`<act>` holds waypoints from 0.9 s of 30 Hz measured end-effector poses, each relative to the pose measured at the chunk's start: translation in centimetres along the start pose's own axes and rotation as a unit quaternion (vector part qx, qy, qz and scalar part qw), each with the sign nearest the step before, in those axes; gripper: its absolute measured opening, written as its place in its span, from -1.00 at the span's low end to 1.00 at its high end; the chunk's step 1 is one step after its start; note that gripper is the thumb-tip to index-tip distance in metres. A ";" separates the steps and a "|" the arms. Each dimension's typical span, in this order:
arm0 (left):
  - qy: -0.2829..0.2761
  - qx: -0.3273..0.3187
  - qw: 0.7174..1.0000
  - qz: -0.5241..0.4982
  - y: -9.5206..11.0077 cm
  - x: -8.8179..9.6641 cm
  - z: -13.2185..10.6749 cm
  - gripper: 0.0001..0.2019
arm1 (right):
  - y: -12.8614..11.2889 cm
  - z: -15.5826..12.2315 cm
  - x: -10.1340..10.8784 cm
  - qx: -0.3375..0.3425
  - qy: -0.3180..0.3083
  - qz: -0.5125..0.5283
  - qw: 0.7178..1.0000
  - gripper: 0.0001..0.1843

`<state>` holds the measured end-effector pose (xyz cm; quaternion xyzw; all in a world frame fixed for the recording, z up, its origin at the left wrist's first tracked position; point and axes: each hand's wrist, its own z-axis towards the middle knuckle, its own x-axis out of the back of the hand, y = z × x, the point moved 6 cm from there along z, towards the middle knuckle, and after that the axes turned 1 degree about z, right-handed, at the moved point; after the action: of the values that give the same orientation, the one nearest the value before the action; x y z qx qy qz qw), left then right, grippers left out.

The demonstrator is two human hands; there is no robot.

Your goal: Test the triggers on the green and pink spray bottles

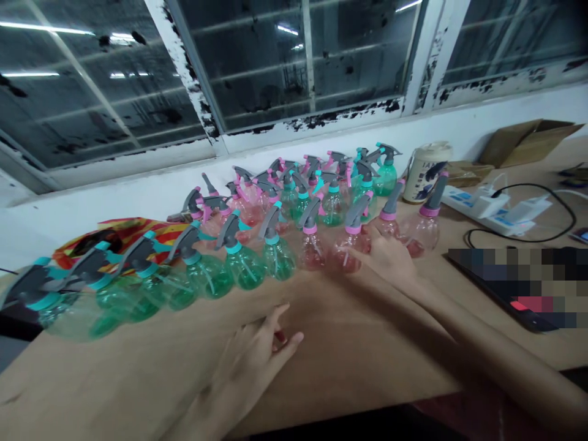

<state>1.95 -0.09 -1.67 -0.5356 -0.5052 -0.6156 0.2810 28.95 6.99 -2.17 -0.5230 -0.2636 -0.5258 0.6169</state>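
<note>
My right hand (pixel 388 252) reaches across from the right, its fingers around the side of a pink spray bottle (pixel 348 256) with a grey trigger head, standing upright on the table. Above the bare wood in front, my left hand (pixel 252 352) is held with thumb and fingers apart and nothing in it. A second pink spray bottle (pixel 313 248) stands just left of the held one; two others, including a pink-collared bottle (pixel 423 228), are to its right. Green spray bottles (pixel 247 268) with turquoise collars continue the front row leftward.
More pink and green bottles crowd behind, along the wall under the windows. A striped red-yellow bag (pixel 138 231) lies at left. On the right are a printed cup (pixel 425 174), a cardboard box (pixel 528 142), a power strip (pixel 493 211) with cables, and a dark, partly pixelated device (pixel 493 288).
</note>
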 end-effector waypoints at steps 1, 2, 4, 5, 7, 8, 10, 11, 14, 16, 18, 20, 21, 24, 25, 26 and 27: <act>-0.006 -0.001 1.000 -0.021 0.2 0.0 0.1 -0.56 | 0.0 -0.5 0.2 0.002 -0.008 -0.002 1.000 -0.34; -0.012 -0.001 0.999 -0.046 0.4 -0.1 0.3 -0.57 | -0.1 -1.0 0.4 0.006 -0.012 -0.003 1.000 -0.35; -0.016 -0.009 0.994 -0.104 0.7 -0.3 0.8 -0.60 | -0.5 -2.4 0.8 0.019 -0.010 -0.002 1.000 -0.36; -0.011 -0.020 0.991 -0.135 0.8 -0.5 1.2 -0.60 | -0.8 -3.1 1.0 0.029 -0.007 0.000 1.000 -0.36; 0.007 -0.051 0.980 -0.191 1.1 -0.7 2.0 -0.60 | -1.6 -4.8 1.1 0.054 -0.006 0.008 0.998 -0.36; 0.018 -0.066 0.974 -0.216 1.2 -0.8 2.4 -0.58 | -2.1 -5.6 1.0 0.070 -0.009 0.015 0.997 -0.36; 0.035 -0.095 0.961 -0.257 1.7 -0.7 3.1 -0.52 | -3.4 -7.1 0.7 0.109 -0.015 0.040 0.993 -0.35; 0.041 -0.106 0.955 -0.273 2.0 -0.6 3.4 -0.48 | -4.1 -7.8 0.6 0.131 -0.019 0.054 0.990 -0.35; 0.054 -0.129 0.943 -0.301 2.8 0.0 3.8 -0.38 | -6.5 -9.4 0.1 0.190 -0.030 0.095 0.977 -0.33; 0.075 -0.143 0.939 -0.304 3.2 0.7 3.8 -0.33 | -8.1 -10.0 -0.1 0.220 -0.037 0.115 0.968 -0.31; 0.099 -0.155 0.934 -0.306 3.2 1.4 3.6 -0.31 | -9.5 -10.5 -0.5 0.240 -0.045 0.130 0.961 -0.30; 0.104 -0.160 0.931 -0.311 3.0 1.8 3.5 -0.34 | -10.8 -10.8 -1.0 0.254 -0.051 0.135 0.956 -0.28; 0.098 -0.159 0.930 -0.317 2.8 1.9 3.4 -0.38 | -11.3 -10.9 -1.3 0.260 -0.050 0.133 0.955 -0.26; 0.083 -0.158 0.918 -0.355 2.2 2.0 3.2 -0.55 | -12.6 -11.1 -2.1 0.264 -0.028 0.123 0.956 -0.21; 0.085 -0.160 0.911 -0.370 2.0 2.0 3.1 -0.61 | -12.8 -11.1 -2.3 0.263 -0.019 0.120 0.957 -0.20; 0.089 -0.162 0.906 -0.381 1.8 2.1 3.1 -0.65 | -13.0 -11.1 -2.5 0.263 -0.013 0.121 0.957 -0.19; 0.095 -0.163 0.903 -0.386 1.7 2.1 3.1 -0.68 | -13.1 -11.0 -2.6 0.267 -0.012 0.126 0.955 -0.18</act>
<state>4.02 2.59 0.57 -0.2756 -0.5357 -0.7978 -0.0232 13.59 -0.89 -3.11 -0.3743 -0.3339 -0.3481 0.7920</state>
